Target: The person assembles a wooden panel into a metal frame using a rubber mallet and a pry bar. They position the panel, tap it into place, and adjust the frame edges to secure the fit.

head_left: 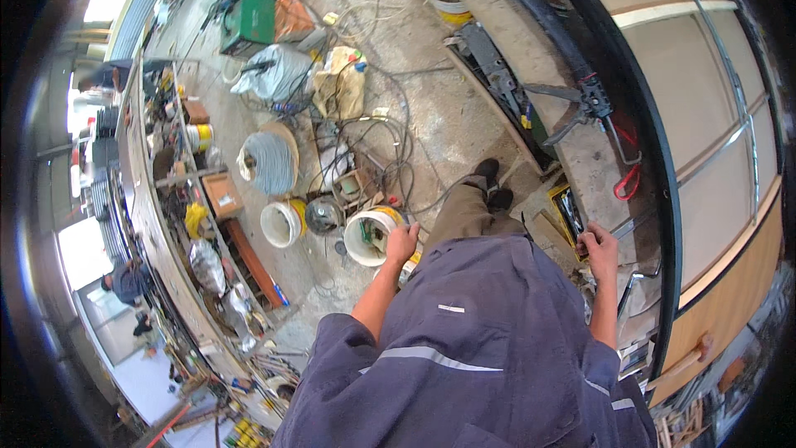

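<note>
My left hand (402,244) is over the rim of a white bucket (361,250) with green and other small items in it. Its fingers are curled, and whatever they may hold is hidden. On the other side, my right hand (598,249) is bent closed beside a shelf. Anything inside its fingers is too small to make out. Just beyond it lies a yellow and black case (567,209) with tools in it. A red-handled tool (628,184) rests farther along the shelf.
Tangled dark cables (401,137) lie on the floor ahead, near a grey wire coil (271,163) and another white bucket (282,224). A green metal box (250,23) stands farther off. A cluttered workbench (153,224) runs along the left; tan panels (705,83) stand at the right.
</note>
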`<state>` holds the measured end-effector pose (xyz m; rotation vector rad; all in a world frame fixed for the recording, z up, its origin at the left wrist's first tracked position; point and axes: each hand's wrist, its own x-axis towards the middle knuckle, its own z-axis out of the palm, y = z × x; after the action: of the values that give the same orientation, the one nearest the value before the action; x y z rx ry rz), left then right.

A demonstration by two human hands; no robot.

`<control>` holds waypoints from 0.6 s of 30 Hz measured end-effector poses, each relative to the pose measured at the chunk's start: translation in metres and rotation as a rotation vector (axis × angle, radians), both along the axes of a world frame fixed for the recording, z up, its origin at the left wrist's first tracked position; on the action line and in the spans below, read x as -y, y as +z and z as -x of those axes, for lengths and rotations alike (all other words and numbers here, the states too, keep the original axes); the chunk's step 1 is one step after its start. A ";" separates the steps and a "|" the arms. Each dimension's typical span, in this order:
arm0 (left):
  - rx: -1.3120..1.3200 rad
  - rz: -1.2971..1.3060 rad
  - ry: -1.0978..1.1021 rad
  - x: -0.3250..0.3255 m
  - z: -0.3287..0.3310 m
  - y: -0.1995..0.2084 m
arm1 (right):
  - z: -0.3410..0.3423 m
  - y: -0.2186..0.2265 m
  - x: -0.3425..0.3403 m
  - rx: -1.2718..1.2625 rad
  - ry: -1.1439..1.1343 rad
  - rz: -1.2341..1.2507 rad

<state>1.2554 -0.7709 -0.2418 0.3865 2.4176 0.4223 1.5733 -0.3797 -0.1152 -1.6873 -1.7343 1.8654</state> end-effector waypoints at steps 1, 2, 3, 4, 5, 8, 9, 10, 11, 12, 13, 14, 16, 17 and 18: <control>0.045 0.008 0.040 0.008 -0.006 -0.002 | 0.003 0.001 -0.001 0.002 0.030 0.013; 0.091 0.015 0.077 0.017 -0.012 -0.004 | 0.007 0.003 -0.003 0.004 0.058 0.025; 0.136 0.021 0.113 0.026 -0.018 -0.005 | 0.010 0.004 -0.003 0.006 0.084 0.036; 0.160 0.045 0.139 0.033 -0.023 -0.006 | 0.015 0.008 0.001 -0.001 0.043 0.014; 0.207 0.037 0.181 0.038 -0.027 -0.007 | 0.015 0.005 -0.001 -0.001 0.084 -0.013; 0.303 -0.001 0.274 0.045 -0.034 -0.011 | 0.014 -0.001 -0.004 0.010 0.165 -0.058; 0.299 -0.021 0.289 0.047 -0.032 -0.012 | 0.016 -0.003 -0.002 0.016 0.167 -0.049; 0.298 -0.046 0.307 0.044 -0.032 -0.013 | 0.018 -0.003 -0.003 0.026 0.174 -0.044; 0.297 -0.071 0.324 0.042 -0.031 -0.014 | 0.019 -0.002 -0.003 0.041 0.167 -0.034; 0.291 -0.040 0.276 0.040 -0.028 -0.015 | 0.019 -0.001 -0.002 0.057 0.159 -0.024; 0.225 -0.051 0.246 0.042 -0.023 -0.015 | 0.022 -0.003 0.002 0.055 0.149 -0.010; 0.158 -0.062 0.216 0.040 -0.019 -0.017 | 0.022 -0.005 0.003 0.043 0.157 -0.022; 0.138 -0.056 0.223 0.036 -0.006 -0.020 | 0.026 -0.009 0.008 0.058 0.119 -0.025; 0.154 -0.057 0.242 0.039 0.003 -0.026 | 0.029 -0.013 0.010 0.066 0.101 -0.026; 0.169 -0.059 0.260 0.044 0.012 -0.031 | 0.030 -0.023 0.013 0.087 0.079 -0.044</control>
<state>1.2429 -0.8144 -0.2727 0.0562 2.2997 0.6157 1.5431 -0.3931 -0.1378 -1.7335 -1.8865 1.7961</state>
